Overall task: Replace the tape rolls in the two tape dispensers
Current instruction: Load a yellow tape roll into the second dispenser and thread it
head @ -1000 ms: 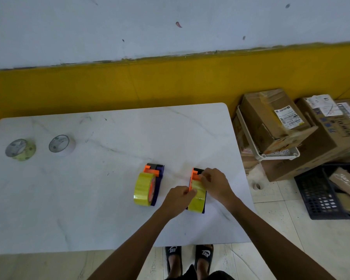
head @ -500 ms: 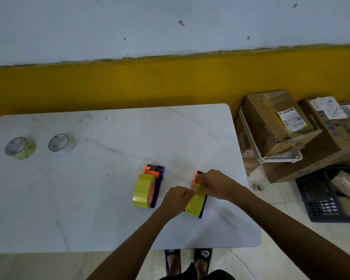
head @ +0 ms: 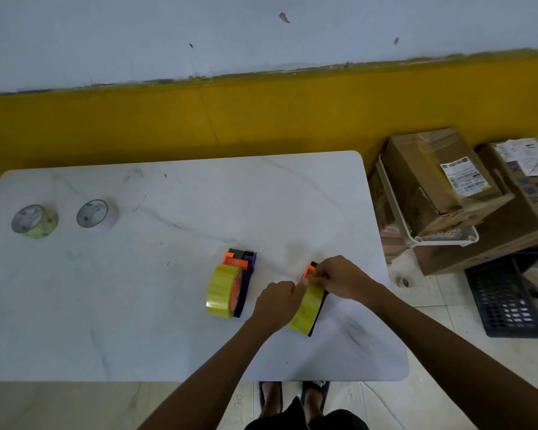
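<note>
Two orange and dark purple tape dispensers lie on the white table (head: 168, 305), each loaded with a yellow tape roll. The left dispenser (head: 233, 283) lies untouched. My left hand (head: 277, 302) grips the left side of the right dispenser's yellow roll (head: 306, 308). My right hand (head: 339, 277) pinches at the roll's top, by the orange front of the right dispenser (head: 310, 268). Two spare rolls stand at the table's far left: a yellowish roll (head: 36, 221) and a white roll (head: 97, 214).
Cardboard boxes (head: 441, 181) and a white plastic tray (head: 432, 240) are stacked on the floor right of the table. A dark crate (head: 503, 299) stands further right. A small empty core (head: 402, 281) lies on the floor tiles. A yellow-and-white wall runs behind.
The right dispenser has tilted slightly with its roll end toward me and leftward. My right hand shifted a little up along the roll; my left hand stayed on it.
</note>
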The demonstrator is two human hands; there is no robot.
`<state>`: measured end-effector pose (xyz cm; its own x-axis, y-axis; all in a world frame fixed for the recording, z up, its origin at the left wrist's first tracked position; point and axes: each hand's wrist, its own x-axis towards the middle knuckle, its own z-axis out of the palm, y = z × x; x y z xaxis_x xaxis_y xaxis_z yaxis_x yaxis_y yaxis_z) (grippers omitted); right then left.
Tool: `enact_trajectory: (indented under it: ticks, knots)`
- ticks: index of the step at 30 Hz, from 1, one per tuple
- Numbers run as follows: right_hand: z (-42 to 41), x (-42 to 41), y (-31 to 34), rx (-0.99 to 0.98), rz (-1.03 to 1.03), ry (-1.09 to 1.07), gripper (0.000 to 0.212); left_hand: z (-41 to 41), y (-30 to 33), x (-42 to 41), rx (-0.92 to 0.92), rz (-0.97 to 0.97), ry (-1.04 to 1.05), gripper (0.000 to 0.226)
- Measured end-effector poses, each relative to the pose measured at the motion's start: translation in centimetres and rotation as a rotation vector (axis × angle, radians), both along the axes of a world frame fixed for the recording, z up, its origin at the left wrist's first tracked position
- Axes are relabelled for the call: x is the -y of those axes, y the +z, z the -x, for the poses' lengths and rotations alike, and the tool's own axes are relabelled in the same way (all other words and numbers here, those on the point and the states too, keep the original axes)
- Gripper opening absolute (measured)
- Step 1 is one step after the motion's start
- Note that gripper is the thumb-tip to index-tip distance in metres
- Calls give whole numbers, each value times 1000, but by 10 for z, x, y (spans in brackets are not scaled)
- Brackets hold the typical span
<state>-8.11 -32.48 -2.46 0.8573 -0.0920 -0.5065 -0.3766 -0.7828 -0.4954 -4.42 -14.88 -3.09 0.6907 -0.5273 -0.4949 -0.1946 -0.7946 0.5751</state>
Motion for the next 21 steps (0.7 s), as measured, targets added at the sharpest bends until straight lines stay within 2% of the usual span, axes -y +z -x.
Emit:
enact_trajectory:
  ticks: [2, 5, 11, 14, 17, 21]
  knots:
    - [-4, -2, 0, -32, 88, 1, 47, 1, 4, 6, 14, -58, 0, 61]
    - [-11, -6, -7, -87, 181, -25, 44, 4, 8, 12, 8, -156, -41, 62]
    - [-18, -7, -17, -123, 136, -101, 49, 10, 13, 18, 109, -253, -101, 75]
    - [-21, 2, -18, -107, 132, -76, 47, 13, 17, 20, 145, -274, -127, 74]
    - [-31, 15, -15, -143, 138, -55, 33, 16, 21, 22, 167, -281, -118, 71]
    - [-40, 14, -15, -115, 196, 24, 37, 16, 23, 24, 177, -293, -108, 70]
